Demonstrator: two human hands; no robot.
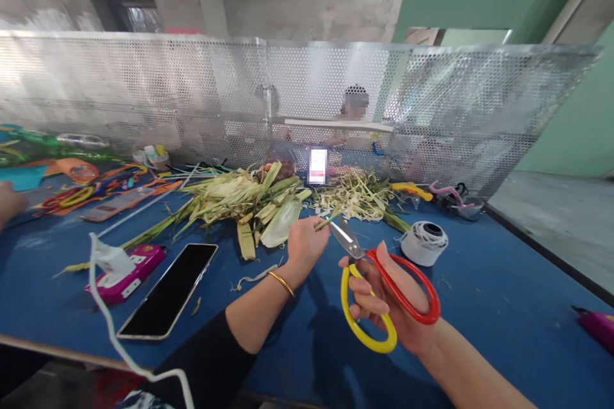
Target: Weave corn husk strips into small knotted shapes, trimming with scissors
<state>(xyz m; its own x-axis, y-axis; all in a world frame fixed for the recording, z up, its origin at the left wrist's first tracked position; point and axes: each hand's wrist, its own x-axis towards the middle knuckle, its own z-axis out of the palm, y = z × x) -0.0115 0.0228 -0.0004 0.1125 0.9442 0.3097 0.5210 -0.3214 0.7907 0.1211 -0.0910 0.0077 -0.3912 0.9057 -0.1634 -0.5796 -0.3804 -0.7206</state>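
My left hand (307, 243) is closed in a pinch on a thin green husk strip (326, 222), whose end pokes out toward the right. Close by on the right, my right hand (378, 294) holds scissors (349, 241) with one red and one yellow handle. The blades are apart and point up and left, at the strip's end beside my left fingers. Behind my left hand lies a heap of pale and green corn husks (230, 198). Farther right spreads a pile of small cut husk pieces (357, 195).
A black-screened phone (167, 291) and a magenta power strip (127, 271) with a white plug and cord lie at left. A spool of white string (425, 243) stands at right. Perforated metal panels (192, 89) border the table's back. Another person's hand (9, 201) shows far left.
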